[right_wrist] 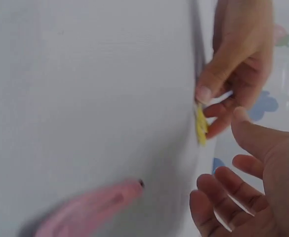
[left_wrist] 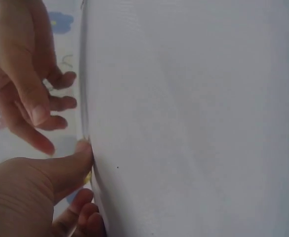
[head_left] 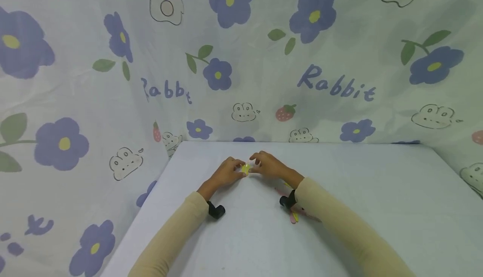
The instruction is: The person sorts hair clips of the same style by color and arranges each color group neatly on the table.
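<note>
A small yellow piece (head_left: 245, 169) with pale markings is between the two hands, close over the far middle of the white table. My left hand (head_left: 228, 171) pinches it between thumb and fingers; in the right wrist view the yellow piece (right_wrist: 202, 124) sticks out past the left thumb tip. My right hand (head_left: 271, 165) is just to the right, its fingers spread and loosely bent, fingertips close to the piece. In the left wrist view the left hand (left_wrist: 45, 185) mostly hides the piece, with the right hand (left_wrist: 28, 69) above it.
A long pink object (right_wrist: 92, 210) with a dark tip lies on the white table (head_left: 377, 210). Pink and yellow strips (head_left: 294, 217) show under my right forearm, partly hidden by the sleeve and the black wrist camera (head_left: 288, 200). A patterned cloth (head_left: 256, 71) hangs behind the table.
</note>
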`<control>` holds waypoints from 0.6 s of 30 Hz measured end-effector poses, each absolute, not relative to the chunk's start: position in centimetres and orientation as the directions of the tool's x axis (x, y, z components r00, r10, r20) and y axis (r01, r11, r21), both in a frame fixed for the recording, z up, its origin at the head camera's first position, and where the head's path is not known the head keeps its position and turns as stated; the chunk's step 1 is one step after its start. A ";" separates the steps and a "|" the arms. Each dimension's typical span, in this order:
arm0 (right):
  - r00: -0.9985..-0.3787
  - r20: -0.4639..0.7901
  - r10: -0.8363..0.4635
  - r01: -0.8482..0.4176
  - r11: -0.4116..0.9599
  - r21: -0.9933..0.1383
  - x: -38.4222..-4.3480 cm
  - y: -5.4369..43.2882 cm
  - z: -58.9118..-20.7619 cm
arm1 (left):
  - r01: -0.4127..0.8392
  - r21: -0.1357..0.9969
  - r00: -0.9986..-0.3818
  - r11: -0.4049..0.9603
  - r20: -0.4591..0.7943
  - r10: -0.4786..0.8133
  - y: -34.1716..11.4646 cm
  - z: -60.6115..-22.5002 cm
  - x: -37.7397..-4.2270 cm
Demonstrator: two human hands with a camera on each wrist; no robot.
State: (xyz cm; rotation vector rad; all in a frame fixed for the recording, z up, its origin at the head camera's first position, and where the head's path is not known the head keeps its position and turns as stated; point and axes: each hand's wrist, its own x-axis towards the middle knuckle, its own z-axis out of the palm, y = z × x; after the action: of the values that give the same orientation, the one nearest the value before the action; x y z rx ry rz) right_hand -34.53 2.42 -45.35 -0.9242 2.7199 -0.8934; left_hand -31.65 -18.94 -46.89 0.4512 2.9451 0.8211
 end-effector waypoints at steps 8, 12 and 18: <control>-0.837 0.095 -0.539 -0.483 0.645 -0.593 -33.5 7.1 -42.8 | 0.216 0.537 -0.967 0.815 0.003 0.255 -18.5 -46.7 -31.8; -0.837 0.080 -0.542 -0.477 0.650 -0.592 -32.5 9.5 -42.4 | 0.203 0.548 -0.970 0.812 0.000 0.243 -18.6 -46.8 -31.8; -0.825 0.037 -0.564 -0.479 0.664 -0.574 -30.8 12.7 -42.6 | 0.211 0.557 -0.969 0.803 0.012 0.246 -18.7 -46.9 -31.8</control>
State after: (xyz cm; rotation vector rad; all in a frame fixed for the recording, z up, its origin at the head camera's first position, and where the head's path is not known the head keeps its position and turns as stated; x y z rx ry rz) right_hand -30.79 12.69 -42.65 -0.8614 2.7329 -0.8794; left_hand -31.78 -18.74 -46.87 0.3709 2.9252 0.8927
